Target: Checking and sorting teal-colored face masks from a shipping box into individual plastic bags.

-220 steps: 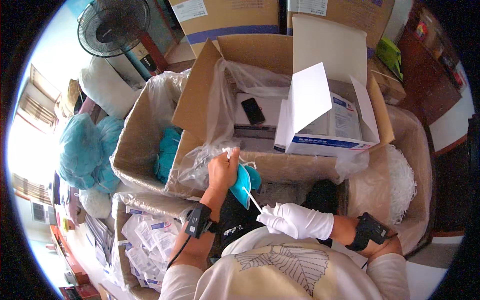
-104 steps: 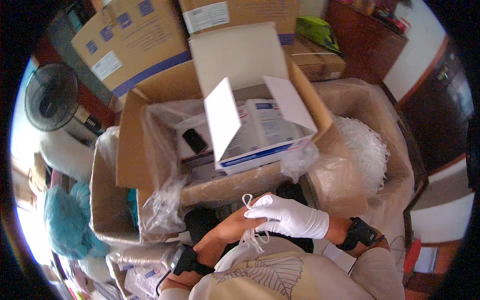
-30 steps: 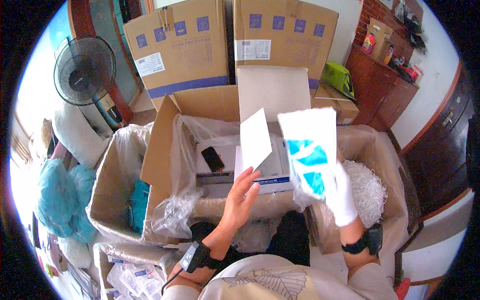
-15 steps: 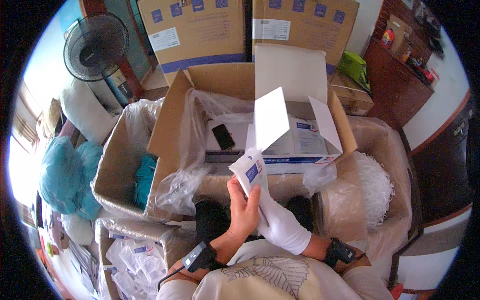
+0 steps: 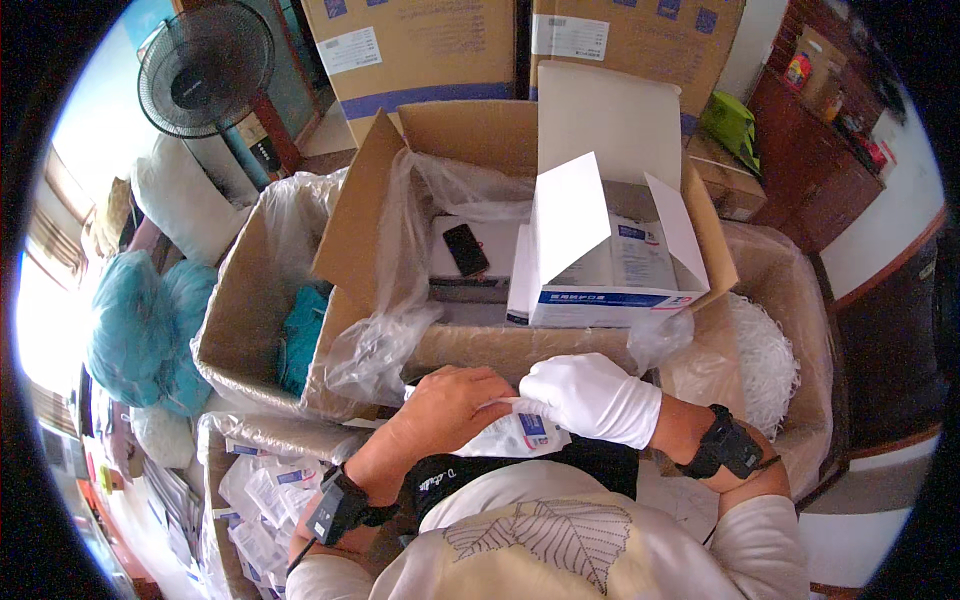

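Observation:
A white packet [image 5: 528, 432] with a blue printed patch hangs close in front of my lap. Along its upper edge my bare left hand [image 5: 452, 402] pinches it from the left. My right hand [image 5: 598, 398], in a white glove, grips the same edge from the right, the fingertips of both hands nearly meeting. Most of the packet's upper part is hidden behind the fingers. Beyond my hands, an open white box [image 5: 612, 308] with a blue stripe holds similar packets [image 5: 642, 258]; it sits inside a large open carton [image 5: 480, 347].
A black phone [image 5: 466, 251] rests on a white box in the carton. Lined cartons flank it, with teal items [image 5: 303, 340] left and white strips [image 5: 765, 355] right. Loose packets [image 5: 262, 500] fill a lower-left carton. A fan [image 5: 205, 70] stands far left.
Both hands have drawn nearer to my body and spread to either side of the packet. Held upright before, it now hangs from its pinched edge. The view has shifted slightly.

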`<state>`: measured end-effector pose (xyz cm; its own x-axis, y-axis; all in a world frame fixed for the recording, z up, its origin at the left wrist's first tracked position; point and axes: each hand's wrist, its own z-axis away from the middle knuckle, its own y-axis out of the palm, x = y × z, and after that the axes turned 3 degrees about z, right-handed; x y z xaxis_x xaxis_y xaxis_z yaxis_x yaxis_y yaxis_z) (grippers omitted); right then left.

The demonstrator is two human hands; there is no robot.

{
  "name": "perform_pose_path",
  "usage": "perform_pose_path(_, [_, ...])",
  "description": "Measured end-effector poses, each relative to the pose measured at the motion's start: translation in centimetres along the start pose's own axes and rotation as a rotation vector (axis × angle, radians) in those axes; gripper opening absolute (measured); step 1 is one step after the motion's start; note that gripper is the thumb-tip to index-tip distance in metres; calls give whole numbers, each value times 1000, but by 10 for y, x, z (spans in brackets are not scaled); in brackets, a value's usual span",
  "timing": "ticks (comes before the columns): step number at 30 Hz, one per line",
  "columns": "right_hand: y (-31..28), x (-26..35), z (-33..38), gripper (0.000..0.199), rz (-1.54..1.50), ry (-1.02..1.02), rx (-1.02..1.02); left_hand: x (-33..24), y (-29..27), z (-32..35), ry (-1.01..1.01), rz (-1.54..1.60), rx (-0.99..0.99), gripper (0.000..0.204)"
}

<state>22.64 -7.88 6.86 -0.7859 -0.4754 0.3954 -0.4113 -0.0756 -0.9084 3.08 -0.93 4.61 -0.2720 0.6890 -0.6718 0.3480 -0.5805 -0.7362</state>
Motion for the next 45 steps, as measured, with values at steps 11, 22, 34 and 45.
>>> perform_pose_path(11, [20, -13, 0, 24, -151, -143, 117, 20, 25, 5, 24, 369, 50, 18])
perform_pose_path(22, [39, 52, 3, 11, -268, -616, -82, 104, 67, 8, -444, 713, -531, 25])
perform_pose_path(34, [24, 14, -17, 31, -227, 116, -357, 46, 6, 13, -227, 225, -638, 23])
perform_pose_path(45, [-11, -30, -9, 27, -651, 419, -656, 57, 9, 28, -293, 157, -783, 17])
